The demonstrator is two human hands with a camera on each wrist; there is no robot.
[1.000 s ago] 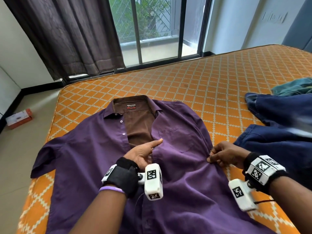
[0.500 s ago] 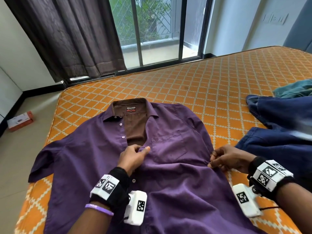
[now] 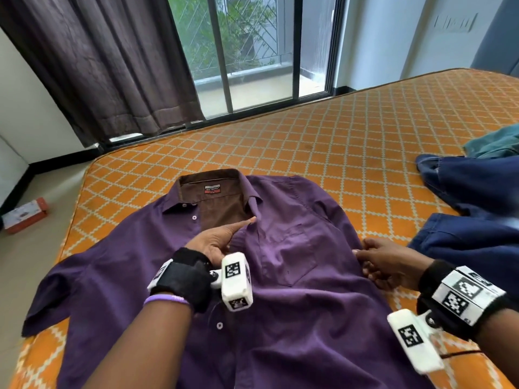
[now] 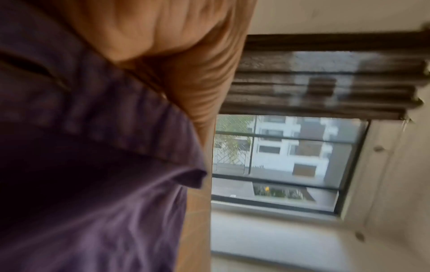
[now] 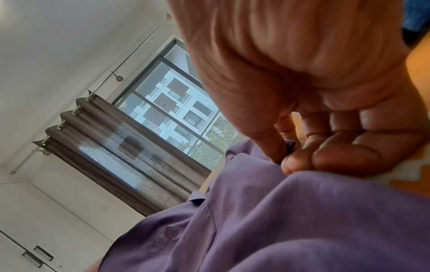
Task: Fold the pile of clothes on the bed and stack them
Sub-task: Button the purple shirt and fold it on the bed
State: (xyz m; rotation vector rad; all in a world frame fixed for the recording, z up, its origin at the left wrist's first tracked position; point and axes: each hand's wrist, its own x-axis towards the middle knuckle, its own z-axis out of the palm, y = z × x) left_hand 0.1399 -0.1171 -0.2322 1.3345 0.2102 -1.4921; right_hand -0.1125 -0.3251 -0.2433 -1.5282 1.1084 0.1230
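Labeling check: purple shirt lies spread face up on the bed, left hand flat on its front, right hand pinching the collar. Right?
Not quite. The right hand pinches the side edge of the purple shirt, not the collar; head and right wrist views show it. The left hand does lie flat on the front.

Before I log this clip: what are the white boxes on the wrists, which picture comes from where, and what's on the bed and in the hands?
No robot here: a person wears wrist cameras, the white boxes, plus one on the head. The wide picture is the head view; the two tilted close-ups look along each hand. On the orange mattress a purple shirt lies spread, unbuttoned near the collar. The left hand rests flat on its front, fingers straight. The right hand pinches the shirt's side edge. Dark blue clothes and a teal garment wait to the right.
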